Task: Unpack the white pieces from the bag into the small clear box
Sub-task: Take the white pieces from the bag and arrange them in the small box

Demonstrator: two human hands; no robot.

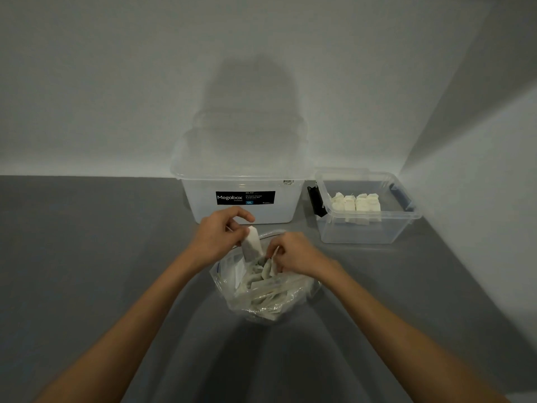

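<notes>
A clear plastic bag (pixel 263 289) sits on the grey table (pixel 87 242), its mouth open toward the big box (pixel 241 196), a translucent tub with a black "Megabox" label that stands just behind the bag. The bag is crumpled and glossy, stuffed with white pieces (pixel 261 283) that look like small flat paper sachets, pale and slightly grey through the plastic, lying jumbled at all angles.

The left hand (pixel 219 235) is at the bag's mouth, fingers closed on one white piece (pixel 252 242), a rectangular sachet with a folded top, held upright and lifted partly above the bag's rim. The right hand (pixel 293 253) is just beside it, also at the mouth of the bag, its fingers pinched together on another white piece (pixel 273 264) that is still among the heap.

To the right of the big box, near the corner of the wall, stands the small clear box (pixel 369 228). A row of white sachets (pixel 356 203) already stands upright inside it, packed side by side, touching one another.
</notes>
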